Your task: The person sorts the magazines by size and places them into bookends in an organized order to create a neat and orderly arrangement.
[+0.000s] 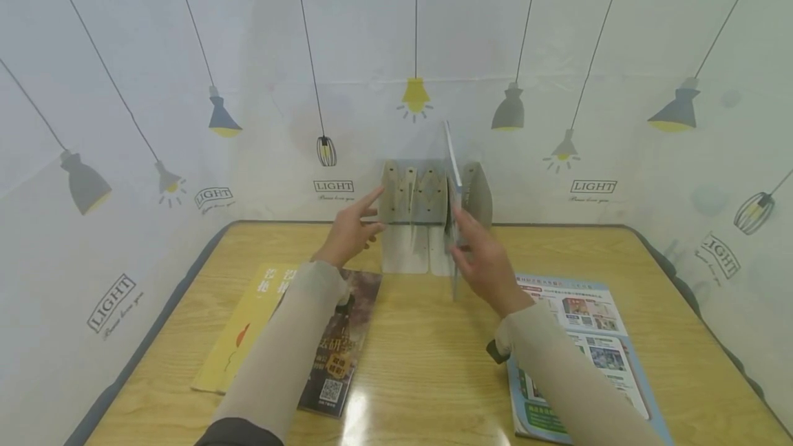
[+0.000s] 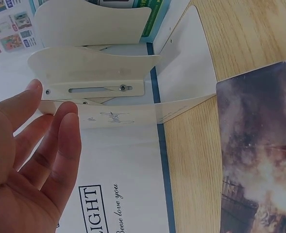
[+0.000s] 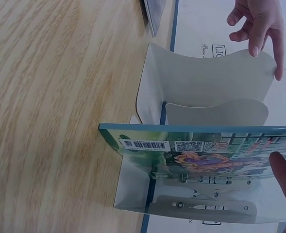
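An expandable metal book rack (image 1: 414,191) with upright dividers stands at the back of the table. My left hand (image 1: 351,231) is at its left end, its extended index fingertip at the edge of the outer panel (image 3: 220,75) and the other fingers loosely bent. Between thumb and fingers, my right hand (image 1: 486,260) grips a thin book (image 1: 454,177) held upright on edge. This book sits between dividers toward the rack's right side. In the right wrist view its colourful cover (image 3: 206,155) shows a barcode and a QR code, and my right fingers (image 3: 284,177) lie against it.
Left of the rack lie a yellow booklet (image 1: 238,336) and a dark magazine (image 1: 337,370), partly under my left forearm. A blue-edged magazine (image 1: 595,315) lies at the right, partly under my right sleeve. A white lamp-printed covering (image 1: 372,40) rises behind the table.
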A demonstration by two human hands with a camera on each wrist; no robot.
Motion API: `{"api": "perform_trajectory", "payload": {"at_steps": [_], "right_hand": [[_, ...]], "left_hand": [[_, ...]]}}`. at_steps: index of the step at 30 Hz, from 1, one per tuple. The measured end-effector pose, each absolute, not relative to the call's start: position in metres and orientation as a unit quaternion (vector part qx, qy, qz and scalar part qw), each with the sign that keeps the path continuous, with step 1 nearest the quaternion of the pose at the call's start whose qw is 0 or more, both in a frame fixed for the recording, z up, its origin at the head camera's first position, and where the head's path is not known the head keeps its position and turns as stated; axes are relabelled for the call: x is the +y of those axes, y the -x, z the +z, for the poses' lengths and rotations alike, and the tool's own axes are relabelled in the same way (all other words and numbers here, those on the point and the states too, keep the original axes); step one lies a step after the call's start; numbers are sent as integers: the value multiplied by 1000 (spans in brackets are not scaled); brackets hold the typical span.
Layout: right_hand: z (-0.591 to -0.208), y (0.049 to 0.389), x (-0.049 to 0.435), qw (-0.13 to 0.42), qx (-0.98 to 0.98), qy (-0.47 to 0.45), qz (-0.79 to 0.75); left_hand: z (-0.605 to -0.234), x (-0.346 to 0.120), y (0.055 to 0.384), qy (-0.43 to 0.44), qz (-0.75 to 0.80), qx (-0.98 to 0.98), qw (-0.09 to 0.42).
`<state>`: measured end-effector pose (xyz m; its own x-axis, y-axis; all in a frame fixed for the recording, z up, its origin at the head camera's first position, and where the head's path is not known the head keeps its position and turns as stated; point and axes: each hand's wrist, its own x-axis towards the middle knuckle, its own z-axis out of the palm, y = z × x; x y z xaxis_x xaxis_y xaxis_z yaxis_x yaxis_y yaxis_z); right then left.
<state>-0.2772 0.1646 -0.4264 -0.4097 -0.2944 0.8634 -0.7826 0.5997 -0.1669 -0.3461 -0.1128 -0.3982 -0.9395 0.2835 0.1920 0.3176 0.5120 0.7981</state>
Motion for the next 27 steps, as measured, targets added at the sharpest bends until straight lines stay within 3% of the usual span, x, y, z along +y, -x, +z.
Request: {"api": "perform_trajectory", "payload": {"at_steps": [27], "right_hand": [[-439, 265, 203, 377, -813, -345, 280]], "left_hand": [[-400, -112, 345, 170, -458, -873, 21]]}}
